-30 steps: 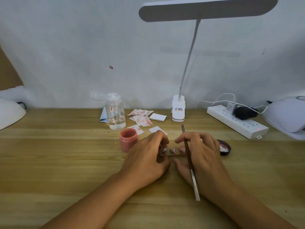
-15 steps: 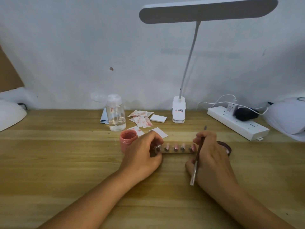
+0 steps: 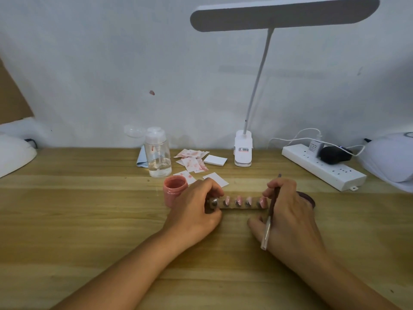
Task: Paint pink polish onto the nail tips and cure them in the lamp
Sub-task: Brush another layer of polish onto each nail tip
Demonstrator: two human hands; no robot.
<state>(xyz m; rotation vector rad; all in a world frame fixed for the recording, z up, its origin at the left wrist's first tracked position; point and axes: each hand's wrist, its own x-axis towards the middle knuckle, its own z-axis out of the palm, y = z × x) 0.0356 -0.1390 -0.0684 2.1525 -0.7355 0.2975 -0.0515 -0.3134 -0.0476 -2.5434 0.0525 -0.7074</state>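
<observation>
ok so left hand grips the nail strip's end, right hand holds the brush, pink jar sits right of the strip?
No: the head view shows the pink jar left of the nail strip, beside the left hand. Rest is right: left hand grips its end, right hand holds the brush.

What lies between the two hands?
In the head view, a holder bar with pink nail tips spans the gap; the left hand grips one end, the right hand holds a brush.

We saw four pink-coated nail tips (image 3: 238,200) on a brown holder bar (image 3: 242,207), an open pink polish jar (image 3: 175,189) just left, a thin brush (image 3: 267,231) slanting at right.
</observation>
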